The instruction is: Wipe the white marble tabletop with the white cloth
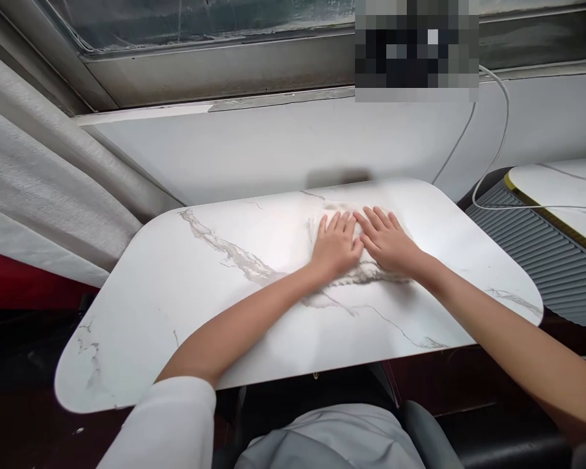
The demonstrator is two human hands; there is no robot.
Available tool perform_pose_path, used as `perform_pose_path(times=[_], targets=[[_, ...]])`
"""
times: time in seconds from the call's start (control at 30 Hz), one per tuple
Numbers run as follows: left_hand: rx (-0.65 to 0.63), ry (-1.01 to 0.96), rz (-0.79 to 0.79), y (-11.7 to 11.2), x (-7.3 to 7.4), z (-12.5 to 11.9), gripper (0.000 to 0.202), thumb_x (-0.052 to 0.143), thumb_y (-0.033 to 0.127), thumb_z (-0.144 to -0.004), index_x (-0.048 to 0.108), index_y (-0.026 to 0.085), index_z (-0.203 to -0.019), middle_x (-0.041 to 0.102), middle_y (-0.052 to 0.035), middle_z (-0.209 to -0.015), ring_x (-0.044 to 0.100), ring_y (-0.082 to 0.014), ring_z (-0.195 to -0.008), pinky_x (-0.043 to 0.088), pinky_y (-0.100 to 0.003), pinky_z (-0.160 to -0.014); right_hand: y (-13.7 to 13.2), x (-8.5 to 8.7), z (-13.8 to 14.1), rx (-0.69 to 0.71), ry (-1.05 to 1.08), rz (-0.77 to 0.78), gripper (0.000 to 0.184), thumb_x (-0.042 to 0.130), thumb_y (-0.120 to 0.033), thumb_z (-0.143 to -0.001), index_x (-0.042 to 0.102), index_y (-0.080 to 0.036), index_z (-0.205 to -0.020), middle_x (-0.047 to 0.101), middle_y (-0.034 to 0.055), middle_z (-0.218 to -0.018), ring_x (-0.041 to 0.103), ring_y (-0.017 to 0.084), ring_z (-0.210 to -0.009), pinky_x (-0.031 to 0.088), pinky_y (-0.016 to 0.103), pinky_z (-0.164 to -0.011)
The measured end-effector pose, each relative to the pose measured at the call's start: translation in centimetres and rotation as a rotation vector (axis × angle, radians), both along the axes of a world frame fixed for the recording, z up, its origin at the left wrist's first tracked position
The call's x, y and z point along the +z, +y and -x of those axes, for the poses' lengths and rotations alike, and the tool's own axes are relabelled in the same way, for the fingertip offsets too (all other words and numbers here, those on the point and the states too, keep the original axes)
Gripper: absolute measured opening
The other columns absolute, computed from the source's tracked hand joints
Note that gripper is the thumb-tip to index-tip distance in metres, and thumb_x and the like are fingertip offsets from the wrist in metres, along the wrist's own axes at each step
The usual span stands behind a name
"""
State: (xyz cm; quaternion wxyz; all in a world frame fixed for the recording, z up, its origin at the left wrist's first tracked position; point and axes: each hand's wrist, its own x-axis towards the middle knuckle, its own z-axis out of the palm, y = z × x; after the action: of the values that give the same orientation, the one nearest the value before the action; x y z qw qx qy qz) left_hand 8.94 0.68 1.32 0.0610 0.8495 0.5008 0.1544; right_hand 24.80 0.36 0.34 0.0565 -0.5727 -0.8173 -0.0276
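The left hand (336,244) is lying flat and spread, palm down, gripping nothing. It is pressing on a pale cloth (371,272), with its white sleeve (170,423) nearer the camera than the cloth. The right hand (388,241) is lying just beside it on the same cloth, equally flat, its fingers fanning and closing on nothing.

The cloth is sitting on the white veined surface (185,293), towards its far edge. It is looking thin, wrinkled and nearly the same white as the stone, so its outline is blurring into the surface.

It is probably light, soft and limp, and likely to slide on the smooth top. An edge or corner showing beyond the fingertips seems the best place to pinch. Beyond the cloth, two cables (498,150) are hanging down the wall.
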Motion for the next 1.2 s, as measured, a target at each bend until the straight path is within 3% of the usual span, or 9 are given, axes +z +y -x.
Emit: perform_pose_path(times=[0.1,0.27,0.37,0.5,0.63,0.77,0.97,1.2], targets=[[0.069,-0.016,-0.037,4.1,-0.1,-0.1,0.052,0.032,0.027,-0.096,0.042,0.011,-0.144,0.042,-0.0081,-0.153,0.032,-0.0206,-0.144,0.015,-0.043,-0.122,4.7,0.2,0.9,-0.060,0.114,-0.023,0.056,0.023,-0.031,-0.098,0.035,-0.016,-0.151,0.033,0.0117,-0.158,0.026,0.030,-0.146,0.021,0.054,-0.117],[0.196,0.004,-0.057,8.1,-0.1,-1.7,0.051,0.029,0.025,-0.096,0.043,0.012,-0.144,0.041,-0.0090,-0.153,0.032,-0.0221,-0.144,0.016,-0.045,-0.122,10.3,0.0,0.0,0.044,0.261,-0.070,0.053,0.031,-0.030,-0.094,0.046,-0.020,-0.144,0.042,0.0083,-0.153,0.033,0.028,-0.142,0.022,0.051,-0.116],[0.231,0.012,-0.062,9.3,-0.2,-3.9,0.052,0.027,0.025,-0.097,0.042,0.010,-0.145,0.040,-0.0102,-0.154,0.030,-0.0240,-0.145,0.014,-0.046,-0.122,12.3,-0.1,-2.1,0.054,0.308,-0.098,0.053,0.033,-0.032,-0.093,0.050,-0.018,-0.141,0.046,0.0096,-0.150,0.038,0.027,-0.139,0.025,0.047,-0.116],[0.194,-0.003,-0.072,10.0,-0.4,-7.5,0.053,0.027,0.027,-0.097,0.042,0.006,-0.144,0.040,-0.0124,-0.153,0.031,-0.0264,-0.144,0.016,-0.047,-0.121,12.9,-0.1,-5.7,-0.050,0.321,-0.117,0.054,0.034,-0.036,-0.092,0.051,-0.016,-0.140,0.048,0.0119,-0.147,0.041,0.028,-0.137,0.027,0.047,-0.115],[0.136,-0.026,-0.079,9.2,-0.5,-10.9,0.053,0.027,0.028,-0.097,0.043,0.005,-0.143,0.039,-0.0136,-0.154,0.030,-0.0275,-0.144,0.016,-0.049,-0.121,11.1,-0.2,-9.3,-0.108,0.298,-0.107,0.056,0.032,-0.039,-0.094,0.049,-0.015,-0.141,0.045,0.0131,-0.150,0.037,0.026,-0.141,0.024,0.048,-0.117],[0.037,-0.023,-0.070,7.5,-0.5,-12.5,0.053,0.028,0.029,-0.098,0.043,0.007,-0.144,0.039,-0.0132,-0.154,0.029,-0.0265,-0.145,0.016,-0.049,-0.121,8.0,-0.7,-11.7,-0.171,0.259,-0.153,0.056,0.030,-0.038,-0.094,0.048,-0.015,-0.141,0.045,0.0133,-0.151,0.036,0.026,-0.142,0.023,0.050,-0.118],[-0.068,0.004,-0.079,3.4,-0.6,-12.5,0.054,0.029,0.033,-0.099,0.041,0.008,-0.145,0.037,-0.0139,-0.155,0.029,-0.0281,-0.145,0.017,-0.050,-0.121,2.7,-0.9,-12.5,-0.184,0.133,-0.159,0.056,0.027,-0.037,-0.095,0.042,-0.017,-0.146,0.041,0.0124,-0.153,0.034,0.027,-0.143,0.025,0.053,-0.116],[-0.098,0.037,-0.122,-4.2,-0.7,-11.4,0.056,0.029,0.035,-0.100,0.039,0.004,-0.146,0.036,-0.0183,-0.154,0.029,-0.0327,-0.145,0.021,-0.054,-0.119,-5.2,-0.6,-12.0,-0.114,0.112,-0.162,0.057,0.023,-0.040,-0.099,0.033,-0.020,-0.151,0.038,0.0114,-0.155,0.030,0.026,-0.145,0.026,0.053,-0.116]])
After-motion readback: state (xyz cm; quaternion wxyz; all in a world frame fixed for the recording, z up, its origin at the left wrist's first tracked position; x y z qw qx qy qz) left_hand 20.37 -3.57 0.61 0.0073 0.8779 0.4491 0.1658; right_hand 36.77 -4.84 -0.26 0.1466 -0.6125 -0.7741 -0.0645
